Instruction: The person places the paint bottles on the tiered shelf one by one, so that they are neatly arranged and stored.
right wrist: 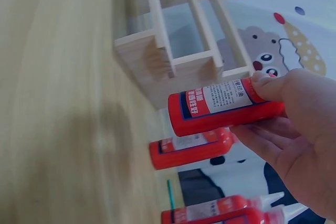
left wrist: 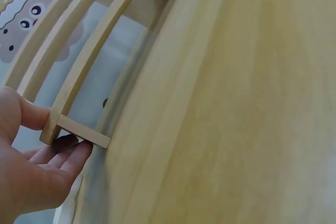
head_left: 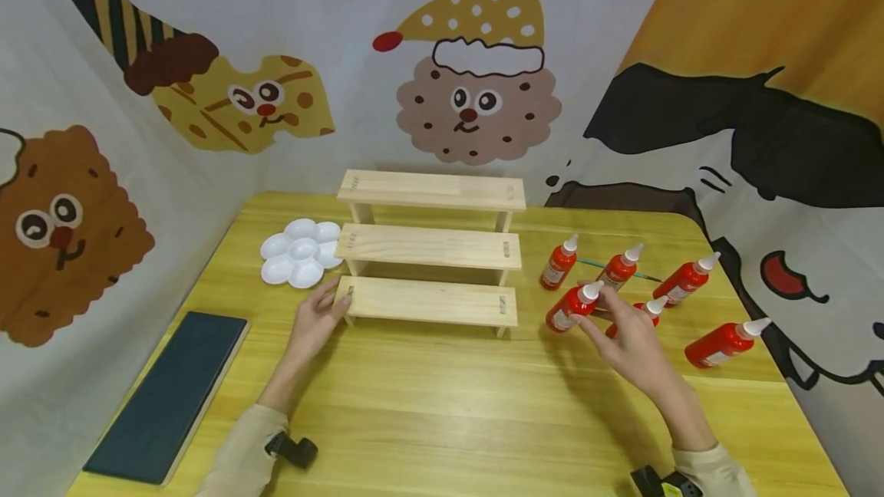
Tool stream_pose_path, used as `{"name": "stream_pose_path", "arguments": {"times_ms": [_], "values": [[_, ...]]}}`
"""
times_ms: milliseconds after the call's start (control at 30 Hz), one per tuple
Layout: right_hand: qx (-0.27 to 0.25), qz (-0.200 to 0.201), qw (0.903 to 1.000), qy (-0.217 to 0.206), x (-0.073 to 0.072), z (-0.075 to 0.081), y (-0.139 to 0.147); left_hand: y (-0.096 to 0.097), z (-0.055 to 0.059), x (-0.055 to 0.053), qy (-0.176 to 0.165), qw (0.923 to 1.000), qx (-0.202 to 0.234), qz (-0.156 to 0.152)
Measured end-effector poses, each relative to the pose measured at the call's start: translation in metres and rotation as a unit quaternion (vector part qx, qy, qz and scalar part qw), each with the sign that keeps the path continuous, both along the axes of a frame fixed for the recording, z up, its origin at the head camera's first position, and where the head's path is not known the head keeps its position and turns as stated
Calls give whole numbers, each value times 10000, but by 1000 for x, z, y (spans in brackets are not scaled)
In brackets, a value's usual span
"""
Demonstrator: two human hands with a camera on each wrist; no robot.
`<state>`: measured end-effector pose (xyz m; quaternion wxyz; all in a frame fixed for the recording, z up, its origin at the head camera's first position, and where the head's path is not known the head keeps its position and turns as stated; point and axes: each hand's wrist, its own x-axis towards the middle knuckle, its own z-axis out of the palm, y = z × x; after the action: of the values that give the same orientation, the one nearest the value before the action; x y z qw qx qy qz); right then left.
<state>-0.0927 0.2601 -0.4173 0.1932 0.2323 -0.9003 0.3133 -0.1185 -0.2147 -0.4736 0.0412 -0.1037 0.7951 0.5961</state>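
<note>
A three-tier wooden step rack [head_left: 428, 301] stands mid-table. My left hand [head_left: 318, 317] grips the left end of its lowest step, thumb on the plank and fingers by the end leg [left wrist: 84, 131], as the left wrist view shows. To the right of the rack, my right hand [head_left: 631, 340] holds a red squeeze bottle [right wrist: 226, 106] with a white nozzle near its top, between thumb and fingers. In the right wrist view its base is raised off the tabletop. Another red bottle [head_left: 558, 263] stands just behind it, and a further one [head_left: 638, 319] is partly hidden by my right hand.
More red bottles stand at the right, one [head_left: 721, 343] nearest the table's right edge. A thin teal stick [head_left: 590, 262] lies behind them. A white flower-shaped paint palette [head_left: 301, 251] is left of the rack. A dark flat board [head_left: 169, 397] lies along the left edge.
</note>
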Motion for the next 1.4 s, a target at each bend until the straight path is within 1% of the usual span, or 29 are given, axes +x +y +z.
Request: {"name": "stream_pose_path", "arguments": {"times_ms": [133,267,400,500,600,767,933,1000,1200,1400], "values": [[-30,13,10000,-50,-2,10,-4,-1,-1,1,-181,9994,265,132],[-149,137,9998,-48,-6,20,-8,0,2,4,-275,9988,368,161],[-233,251,9994,62,-10,32,-12,2,4,6,-303,9984,457,168],[-232,265,9993,107,-14,44,-16,2,5,6,-311,9981,508,171],[-334,351,9988,72,-19,56,-22,2,4,6,-303,9980,521,190],[-540,525,9972,27,-32,76,-37,2,2,7,-299,9978,520,277],[-623,579,9962,-210,-48,93,-55,0,0,7,-328,9973,565,349],[-687,622,9953,-277,-54,98,-61,0,0,7,-325,9971,591,358],[-919,825,9919,-299,-74,107,-76,2,1,7,-287,9973,604,290],[-1028,854,9897,-516,-87,114,-87,6,2,4,-208,9979,561,258]]}}
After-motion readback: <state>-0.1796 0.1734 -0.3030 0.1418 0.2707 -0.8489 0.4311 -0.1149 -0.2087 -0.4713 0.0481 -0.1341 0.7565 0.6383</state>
